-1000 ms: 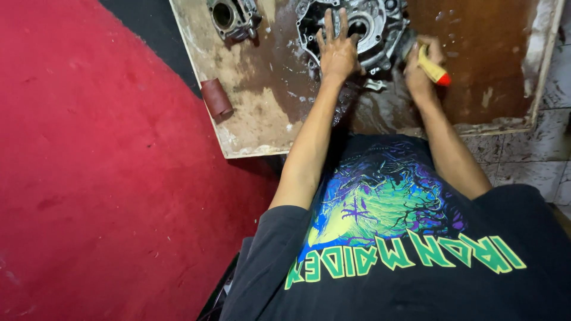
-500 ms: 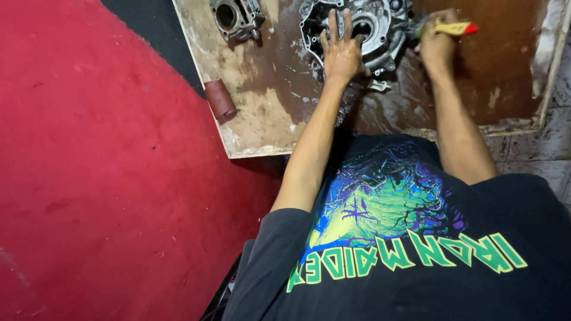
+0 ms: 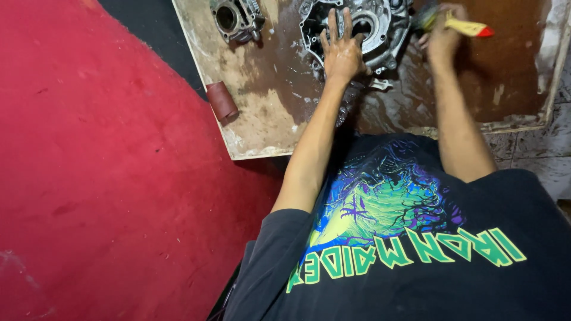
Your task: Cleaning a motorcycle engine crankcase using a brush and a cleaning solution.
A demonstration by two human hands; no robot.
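- Head view: the left hand is lying flat on the casing, fingers spread and released, pressing down on the grey metal rather than gripping it; the casing's round bore is sitting just past the fingertips.
- The right hand is clenching around a brush, its yellow handle with a red tip sticking out to the right of the fingers; the bristle end is hidden behind the fingers, close to the casing's right edge.
- The casing is resting on a wet, stained board, directly under the left palm and just left of the right fingers.
- A smaller metal part is sitting well to the left of the left fingers, untouched; a dark red roll is lying at the board's edge, also well apart from both hands.
- A red mat is covering the floor left of the board.
- Judging by the wet board and the brush, the step in hand looks like scrubbing the casing clean while steadying it.
- The next stroke is calling for the left hand keeping firm pressure so the casing is not sliding on the slick board, and the bristles reaching into the recesses near the bore.
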